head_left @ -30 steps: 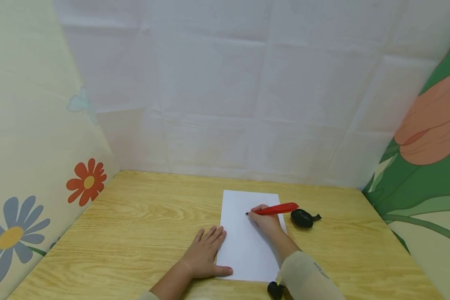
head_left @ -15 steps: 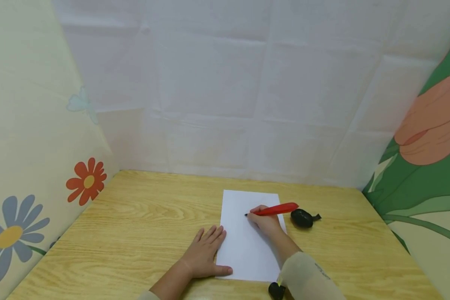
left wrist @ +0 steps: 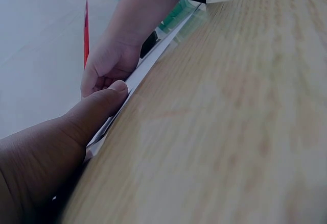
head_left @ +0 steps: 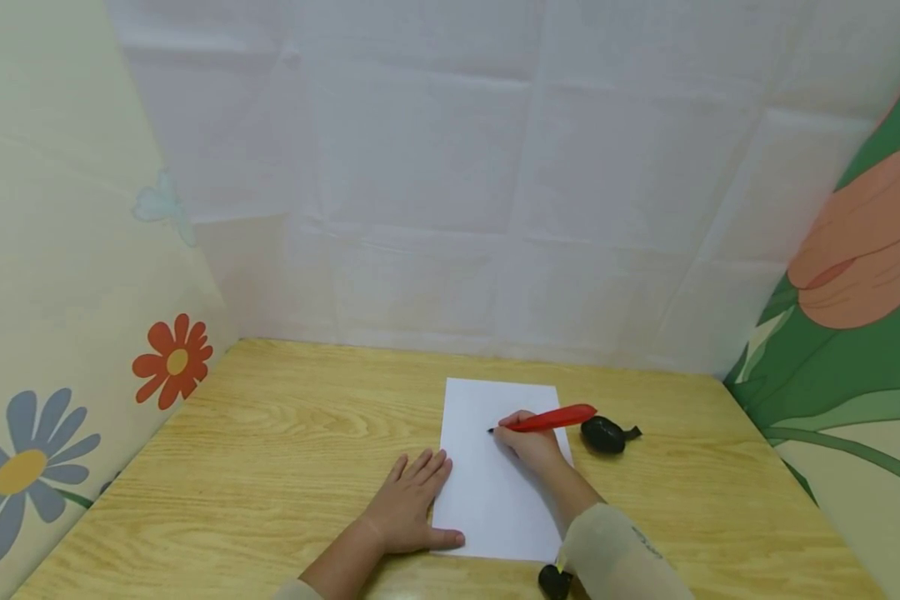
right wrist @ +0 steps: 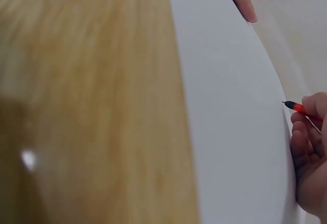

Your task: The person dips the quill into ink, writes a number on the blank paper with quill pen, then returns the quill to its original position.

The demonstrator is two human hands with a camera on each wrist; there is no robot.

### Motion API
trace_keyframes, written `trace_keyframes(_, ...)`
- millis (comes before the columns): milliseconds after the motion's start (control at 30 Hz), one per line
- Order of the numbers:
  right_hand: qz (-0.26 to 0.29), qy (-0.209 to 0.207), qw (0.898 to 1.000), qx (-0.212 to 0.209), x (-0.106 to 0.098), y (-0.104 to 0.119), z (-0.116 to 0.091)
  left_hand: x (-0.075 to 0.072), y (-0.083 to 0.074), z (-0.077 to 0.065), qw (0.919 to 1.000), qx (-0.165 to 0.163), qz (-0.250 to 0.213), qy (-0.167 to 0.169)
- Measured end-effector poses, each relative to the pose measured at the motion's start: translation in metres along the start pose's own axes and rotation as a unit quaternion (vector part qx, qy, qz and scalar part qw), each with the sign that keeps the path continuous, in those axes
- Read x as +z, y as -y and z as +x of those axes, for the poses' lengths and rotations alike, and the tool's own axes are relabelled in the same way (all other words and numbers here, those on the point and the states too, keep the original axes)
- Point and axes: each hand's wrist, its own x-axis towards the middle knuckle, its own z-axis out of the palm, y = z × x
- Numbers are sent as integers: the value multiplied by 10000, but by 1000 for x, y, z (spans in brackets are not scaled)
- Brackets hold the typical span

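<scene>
A white sheet of paper (head_left: 495,500) lies on the wooden table, its long sides running away from me. My right hand (head_left: 531,442) pinches a red pen (head_left: 558,417) between thumb and fingers. The pen's black tip points left, right at the upper middle of the sheet. In the right wrist view the pen (right wrist: 300,108) shows a dark tip, and curled fingers (right wrist: 301,142) rest on the paper. My left hand (head_left: 408,508) lies flat with fingers spread at the sheet's left edge, its thumb on the lower left corner.
A black rounded object (head_left: 603,435) with a short tail sits right of the paper. Another small black object (head_left: 553,581) lies by the right sleeve (head_left: 622,554) at the sheet's near edge. A white cloth (head_left: 435,167) hangs behind the table (head_left: 270,450); floral panels flank both sides.
The pen tip and my right fingers have shifted slightly to the left and a little toward me over the sheet. My left hand stays in place.
</scene>
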Motion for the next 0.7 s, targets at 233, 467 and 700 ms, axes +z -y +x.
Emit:
trace_keyframes(233, -179, 55, 9998, 29, 0, 0, 1, 0, 1, 1, 10000, -7, -16, 22)
trace_keyframes(467, -107, 95, 9999, 59, -1, -1, -2, -1, 1, 1, 10000, 22, -10, 14)
trace_keyframes(700, -145, 159, 9997, 81, -1, -2, -3, -1, 0, 0, 10000, 25, -40, -4)
